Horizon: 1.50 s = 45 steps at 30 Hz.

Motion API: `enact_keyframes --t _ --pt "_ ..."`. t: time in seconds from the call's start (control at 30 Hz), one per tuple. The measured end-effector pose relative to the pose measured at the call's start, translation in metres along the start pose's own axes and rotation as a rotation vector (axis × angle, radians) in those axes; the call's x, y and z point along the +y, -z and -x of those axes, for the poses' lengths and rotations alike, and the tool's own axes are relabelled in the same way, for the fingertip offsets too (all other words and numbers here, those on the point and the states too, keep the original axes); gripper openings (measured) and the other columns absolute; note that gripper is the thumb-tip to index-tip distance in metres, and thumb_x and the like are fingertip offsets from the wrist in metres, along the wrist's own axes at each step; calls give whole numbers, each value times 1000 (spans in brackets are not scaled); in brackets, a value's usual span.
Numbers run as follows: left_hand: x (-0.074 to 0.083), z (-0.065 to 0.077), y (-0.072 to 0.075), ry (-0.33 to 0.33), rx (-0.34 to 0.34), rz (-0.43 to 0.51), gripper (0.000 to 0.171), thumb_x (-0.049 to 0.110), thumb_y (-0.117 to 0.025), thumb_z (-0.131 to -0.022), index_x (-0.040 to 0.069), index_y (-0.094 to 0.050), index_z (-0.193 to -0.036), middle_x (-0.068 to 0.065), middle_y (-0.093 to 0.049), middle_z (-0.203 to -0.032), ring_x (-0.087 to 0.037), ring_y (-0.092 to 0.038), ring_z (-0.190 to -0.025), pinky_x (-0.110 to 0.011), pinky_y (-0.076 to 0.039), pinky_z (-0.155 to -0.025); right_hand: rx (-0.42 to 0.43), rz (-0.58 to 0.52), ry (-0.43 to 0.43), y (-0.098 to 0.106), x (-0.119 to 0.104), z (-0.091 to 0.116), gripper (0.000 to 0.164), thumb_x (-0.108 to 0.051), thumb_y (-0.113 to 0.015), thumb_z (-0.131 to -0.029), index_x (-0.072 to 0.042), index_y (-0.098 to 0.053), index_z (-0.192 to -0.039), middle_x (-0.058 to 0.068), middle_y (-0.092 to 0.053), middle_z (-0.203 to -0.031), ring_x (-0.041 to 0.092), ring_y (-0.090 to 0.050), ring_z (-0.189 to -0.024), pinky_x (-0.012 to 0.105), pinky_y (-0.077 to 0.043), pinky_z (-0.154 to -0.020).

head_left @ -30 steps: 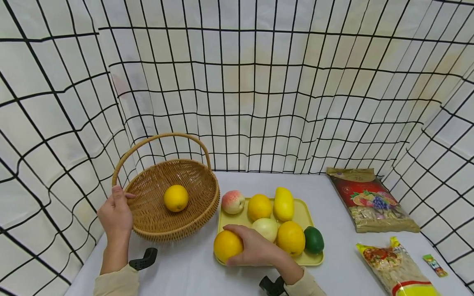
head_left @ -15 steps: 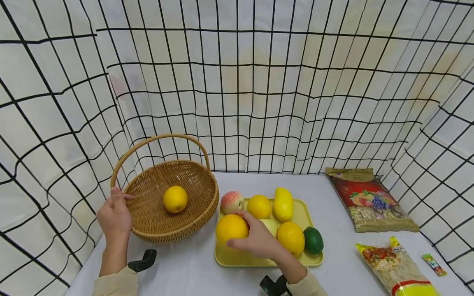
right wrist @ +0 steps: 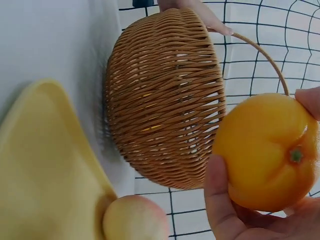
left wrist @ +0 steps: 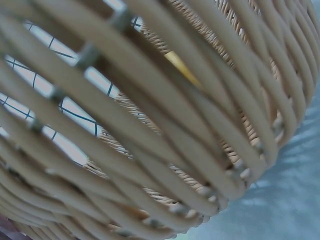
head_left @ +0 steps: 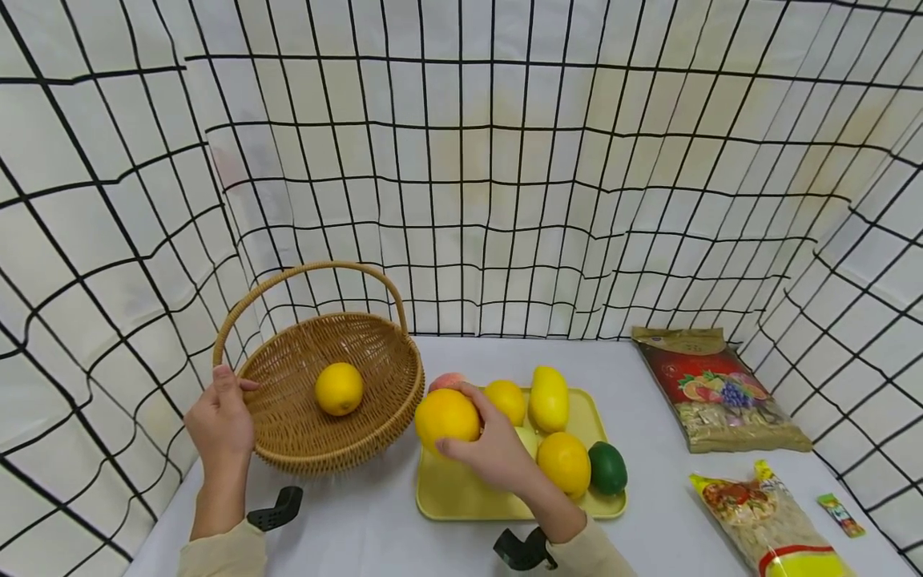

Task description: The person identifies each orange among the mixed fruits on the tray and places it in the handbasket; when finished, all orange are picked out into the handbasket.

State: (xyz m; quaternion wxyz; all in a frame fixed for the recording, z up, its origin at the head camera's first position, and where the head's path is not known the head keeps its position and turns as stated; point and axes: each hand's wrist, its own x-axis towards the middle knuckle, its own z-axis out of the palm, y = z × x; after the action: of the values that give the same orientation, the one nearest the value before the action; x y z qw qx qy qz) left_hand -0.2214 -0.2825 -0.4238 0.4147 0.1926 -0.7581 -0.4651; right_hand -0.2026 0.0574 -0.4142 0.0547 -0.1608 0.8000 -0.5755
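Observation:
My left hand [head_left: 222, 409] grips the left rim of a brown wicker basket [head_left: 335, 453], near the foot of its arched handle. The basket tilts with its opening toward me, and one orange [head_left: 339, 389] lies inside. My right hand [head_left: 497, 449] holds another orange [head_left: 447, 421] above the left part of a yellow tray [head_left: 457, 497], near the basket's right side. In the right wrist view, fingers and thumb wrap this orange [right wrist: 270, 150], its green stem end showing. On the tray, a peach [head_left: 447, 380] and a pale round fruit [head_left: 529, 440] are partly hidden behind the right hand.
The tray also bears a mango [head_left: 550, 399], two oranges, the front one [head_left: 564, 465] larger, and a dark green avocado [head_left: 608, 469]. Right of it lie a red-and-gold bag [head_left: 721, 393], a clear-and-yellow bag [head_left: 775, 521] and a small packet [head_left: 840, 514]. Gridded white walls [head_left: 469, 160] enclose the table.
My right hand has lifted the orange off the tray's front left corner, up and away from me, so it now overlaps the peach. My left hand keeps its grip on the basket.

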Motion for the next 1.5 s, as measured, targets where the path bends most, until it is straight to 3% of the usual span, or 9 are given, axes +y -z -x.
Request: enact_keyframes --t 0.17,0.5,0.8,0.97,1.2,1.5 --pt "0 0 0 -2 5 10 67 49 -35 -104 -2 -70 -77 10 -33 -48 -9 -33 -54 -26 -25 -59 15 -61 67 -4 -18 -12 67 -26 -77 -81 -30 -44 -140 0 -54 -129 22 -57 -102 39 -50 -82" --pt "2 0 1 -29 8 11 67 47 -36 -105 -4 -69 -77 14 -36 -46 0 -38 -57 -27 -28 -63 -8 -24 183 -24 -32 -29 73 -29 -78 -80 -23 -42 -143 -2 -55 -128 18 -61 -98 32 -53 -76" --pt "3 0 0 -36 0 15 67 48 -36 -104 -3 -70 -77 23 -37 -47 4 -40 -62 -31 -29 -66 -68 -26 246 -34 -43 -43 71 -31 -81 -80 -35 -43 -140 -6 -57 -126 16 -58 -102 30 -52 -79" --pt "5 1 -2 -55 10 10 68 49 -37 -104 -4 -69 -77 27 -34 -48 4 -38 -60 -32 -28 -65 -133 26 240 -42 -48 -49 75 -34 -83 -77 -37 -42 -140 -8 -57 -125 11 -60 -99 28 -51 -80" --pt "5 1 -2 -46 20 6 68 49 -36 -104 -4 -69 -76 22 -34 -46 2 -37 -58 -32 -28 -64 -162 205 260 -55 -55 -57 79 -44 -83 -75 -35 -43 -143 -9 -59 -123 6 -58 -92 25 -49 -76" --pt "5 1 -2 -40 28 3 67 47 -38 -104 -4 -69 -75 33 -36 -51 8 -40 -63 -31 -29 -65 -228 275 254 -70 -54 -71 78 -45 -81 -76 -30 -45 -144 -10 -60 -117 4 -57 -91 24 -48 -74"
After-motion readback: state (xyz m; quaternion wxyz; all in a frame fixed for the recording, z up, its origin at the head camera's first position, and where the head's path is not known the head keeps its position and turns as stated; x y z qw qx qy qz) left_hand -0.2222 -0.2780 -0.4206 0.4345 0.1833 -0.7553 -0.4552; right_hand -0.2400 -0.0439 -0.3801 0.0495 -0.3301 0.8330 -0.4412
